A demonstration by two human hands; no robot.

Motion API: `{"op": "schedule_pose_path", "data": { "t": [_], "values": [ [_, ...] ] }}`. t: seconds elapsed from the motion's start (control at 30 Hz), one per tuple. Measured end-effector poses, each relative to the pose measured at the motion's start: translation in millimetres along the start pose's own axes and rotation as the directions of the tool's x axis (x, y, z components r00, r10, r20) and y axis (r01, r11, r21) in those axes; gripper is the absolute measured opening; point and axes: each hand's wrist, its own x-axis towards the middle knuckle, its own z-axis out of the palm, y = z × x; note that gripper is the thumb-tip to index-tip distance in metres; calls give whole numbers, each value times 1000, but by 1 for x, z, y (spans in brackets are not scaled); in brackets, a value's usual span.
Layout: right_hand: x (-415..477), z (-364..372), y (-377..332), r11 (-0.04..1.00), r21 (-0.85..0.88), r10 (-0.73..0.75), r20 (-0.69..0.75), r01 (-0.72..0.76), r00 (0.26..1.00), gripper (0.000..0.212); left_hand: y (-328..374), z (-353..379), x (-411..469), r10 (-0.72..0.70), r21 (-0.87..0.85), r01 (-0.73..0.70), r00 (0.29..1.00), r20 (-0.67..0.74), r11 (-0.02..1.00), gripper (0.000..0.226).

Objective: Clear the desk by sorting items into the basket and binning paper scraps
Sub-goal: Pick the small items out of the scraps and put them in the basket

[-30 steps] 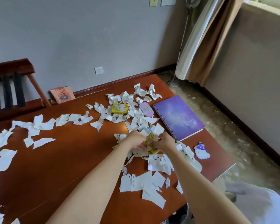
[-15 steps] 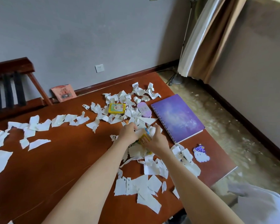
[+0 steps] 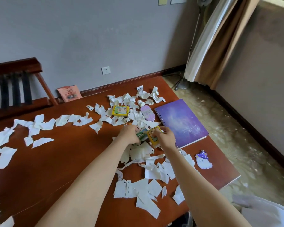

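Seen from the head, a reddish-brown wooden table [image 3: 56, 161] runs up to a grey wall [image 3: 88, 38] with a white socket [image 3: 106, 70]. Torn white paper scraps [image 3: 147, 205] lie strewn across the table, around and on the near side of both hands and in a trail far to their left. The left hand [image 3: 129, 135] has its fingers curled round a small green packet [image 3: 141, 136]. Just beside it, the right hand [image 3: 164, 138] pinches a small yellow box [image 3: 152, 136], which sits tilted. Just beyond the hands, a second yellow box [image 3: 120, 110] and a lilac oval case [image 3: 147, 113] lie among the scraps. A purple spiral-bound notebook [image 3: 180, 122] lies just right of the right hand. Far left stands a dark wooden chair [image 3: 15, 86]. Far right, a beige curtain [image 3: 216, 43] hangs over a speckled floor [image 3: 236, 136].
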Motion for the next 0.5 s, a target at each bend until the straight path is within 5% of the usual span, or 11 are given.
{"op": "schedule_pose_path", "data": {
  "t": [0.13, 0.33, 0.5],
  "values": [
    [-4, 17, -14, 992, 122, -42, -15, 43, 999, 31, -16, -23, -12, -55, -128, 57, 998, 18, 990, 64],
    [-17, 59, -37, 977, 203, -80, 91, 60, 993, 30, -59, -55, -41, -145, -269, 124, 988, -61, 955, 40],
    [-47, 117, -57, 977, 214, -60, 220, 12, 974, 27, -117, -81, -73, -266, -430, 176, 951, -158, 885, 54]
  ]
}}
